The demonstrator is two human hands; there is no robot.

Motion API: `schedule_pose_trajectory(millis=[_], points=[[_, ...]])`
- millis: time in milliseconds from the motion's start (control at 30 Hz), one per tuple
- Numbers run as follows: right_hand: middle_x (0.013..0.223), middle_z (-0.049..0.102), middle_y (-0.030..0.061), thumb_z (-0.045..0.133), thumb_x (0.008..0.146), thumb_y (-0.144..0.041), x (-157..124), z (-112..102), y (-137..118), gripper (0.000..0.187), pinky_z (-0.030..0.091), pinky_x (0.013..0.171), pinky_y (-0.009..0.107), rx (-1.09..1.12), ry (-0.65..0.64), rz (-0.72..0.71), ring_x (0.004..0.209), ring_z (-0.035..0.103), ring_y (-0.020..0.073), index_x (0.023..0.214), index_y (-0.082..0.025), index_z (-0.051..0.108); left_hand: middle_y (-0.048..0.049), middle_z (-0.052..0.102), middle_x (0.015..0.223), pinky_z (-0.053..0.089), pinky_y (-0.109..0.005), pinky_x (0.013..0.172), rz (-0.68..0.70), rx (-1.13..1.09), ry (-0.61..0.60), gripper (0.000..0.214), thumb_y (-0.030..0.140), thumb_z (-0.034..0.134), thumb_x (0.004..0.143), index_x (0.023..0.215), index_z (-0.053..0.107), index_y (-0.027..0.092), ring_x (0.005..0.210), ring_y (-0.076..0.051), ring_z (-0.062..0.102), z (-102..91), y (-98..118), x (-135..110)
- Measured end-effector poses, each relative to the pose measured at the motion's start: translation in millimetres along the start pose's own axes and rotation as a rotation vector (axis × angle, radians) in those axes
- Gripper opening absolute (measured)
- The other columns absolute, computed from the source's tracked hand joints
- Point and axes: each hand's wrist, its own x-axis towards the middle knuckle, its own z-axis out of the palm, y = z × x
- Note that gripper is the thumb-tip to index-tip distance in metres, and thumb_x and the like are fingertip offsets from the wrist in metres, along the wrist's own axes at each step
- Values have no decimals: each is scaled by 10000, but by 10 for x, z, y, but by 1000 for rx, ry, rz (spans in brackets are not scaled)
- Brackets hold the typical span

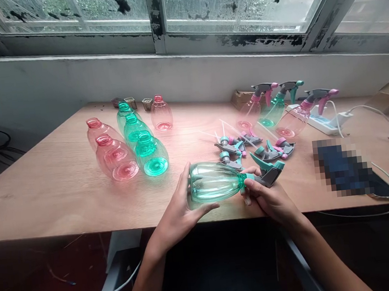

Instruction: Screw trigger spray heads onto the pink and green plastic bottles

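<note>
A clear green spray bottle [214, 181] lies sideways between my hands, above the table's front edge. My left hand [183, 207] is wrapped round its base end, thumb below. At the neck, my right hand [267, 198] has its fingers closed on the teal collar of the grey and teal trigger head [268, 170]. The head sits at the bottle's mouth; whether it is fully threaded I cannot tell. Just behind lie several loose trigger heads [236, 148], grey with pink or teal, their thin tubes pointing back.
Open-topped green bottles [152, 157] and pink bottles [117, 160] stand at left, another pink bottle [161, 114] behind. Bottles with trigger heads [294, 119] stand back right, near a white power strip [324, 120], cables and a blurred dark device [346, 169].
</note>
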Motion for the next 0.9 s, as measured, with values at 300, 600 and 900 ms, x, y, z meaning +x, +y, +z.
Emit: schedule_pose_trajectory(millis=[300,600,900], points=[[630,671,-27,769,900,-433,-11,-21,19,289,446,628,292,14,-10,4,560,589,163,1048,-225,633,-120,210,1731,177,-508,1305,4,4,-16,1162,381,866,806,1659,80,319,1590,-341,206,-12,93,-36],[609,651,-37,775,889,-443,-9,-12,13,302,445,620,292,17,-3,7,552,588,165,1039,-228,628,-90,223,1731,223,-525,1293,7,-40,-18,1081,394,832,845,1651,113,366,1580,-351,237,-26,59,-23],[643,683,-21,795,863,-441,29,-1,34,300,394,540,265,66,-9,-19,503,565,139,936,-213,614,-47,249,1720,303,-513,1261,87,14,-18,902,280,670,974,1633,78,454,1525,-316,367,-9,-3,-15]])
